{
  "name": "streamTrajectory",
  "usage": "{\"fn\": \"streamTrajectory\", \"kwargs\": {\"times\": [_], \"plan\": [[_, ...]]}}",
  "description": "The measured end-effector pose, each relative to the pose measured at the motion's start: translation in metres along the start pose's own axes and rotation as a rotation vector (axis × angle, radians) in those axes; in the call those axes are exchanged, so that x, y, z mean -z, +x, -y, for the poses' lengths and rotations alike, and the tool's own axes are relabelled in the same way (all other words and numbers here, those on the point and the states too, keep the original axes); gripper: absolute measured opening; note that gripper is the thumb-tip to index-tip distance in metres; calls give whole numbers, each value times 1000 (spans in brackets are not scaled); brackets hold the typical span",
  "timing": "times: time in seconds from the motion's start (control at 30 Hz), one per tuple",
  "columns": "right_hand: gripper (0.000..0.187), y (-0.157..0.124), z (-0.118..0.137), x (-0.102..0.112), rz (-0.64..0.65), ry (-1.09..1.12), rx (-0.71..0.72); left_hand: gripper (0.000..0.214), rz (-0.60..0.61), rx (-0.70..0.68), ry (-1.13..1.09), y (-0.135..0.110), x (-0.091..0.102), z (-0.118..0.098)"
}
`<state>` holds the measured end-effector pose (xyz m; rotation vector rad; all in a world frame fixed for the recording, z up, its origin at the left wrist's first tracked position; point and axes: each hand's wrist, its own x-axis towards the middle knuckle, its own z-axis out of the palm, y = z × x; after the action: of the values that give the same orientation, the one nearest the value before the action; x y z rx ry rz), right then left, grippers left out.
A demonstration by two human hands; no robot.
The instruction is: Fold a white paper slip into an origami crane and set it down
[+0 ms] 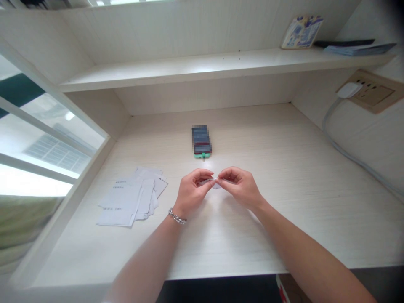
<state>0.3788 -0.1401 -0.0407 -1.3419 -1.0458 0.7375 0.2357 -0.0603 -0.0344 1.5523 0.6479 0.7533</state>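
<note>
"What's nearest?"

"A silver bracelet point(177, 217), worn just below the left hand point(193, 189), which pinches a small piece of paper point(216, 185) from the left."

"And the right hand point(242, 188)?"

"Pinching the same paper from the right; the two hands nearly meet over the middle of the surface point(284, 147)."

"Anything beside them?"

"On the left, loose sheets point(124, 202) lie in an overlapping pile."

"Farther off?"

"A phone point(201, 139), its face blurred out, lies beyond the hands. At the far right, a white plug point(349, 90) sits in a wall socket point(376, 96), and a packet point(302, 33) stands on the far shelf point(189, 76)."
</note>
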Motion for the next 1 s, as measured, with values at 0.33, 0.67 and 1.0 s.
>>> {"fn": "streamTrajectory", "kwargs": {"times": [0.33, 0.67, 1.0], "plan": [[8, -2, 0, -1, 1, -24, 42, 23, 1, 2, -16, 1, 2, 1], [12, -2, 2, -2, 12, 59, 28, 21, -30, -4, -22, 1, 2, -1], [24, 0, -5, -1, 44, 166, -56, 14, -98, -82, 40, 1, 1, -2]]}}
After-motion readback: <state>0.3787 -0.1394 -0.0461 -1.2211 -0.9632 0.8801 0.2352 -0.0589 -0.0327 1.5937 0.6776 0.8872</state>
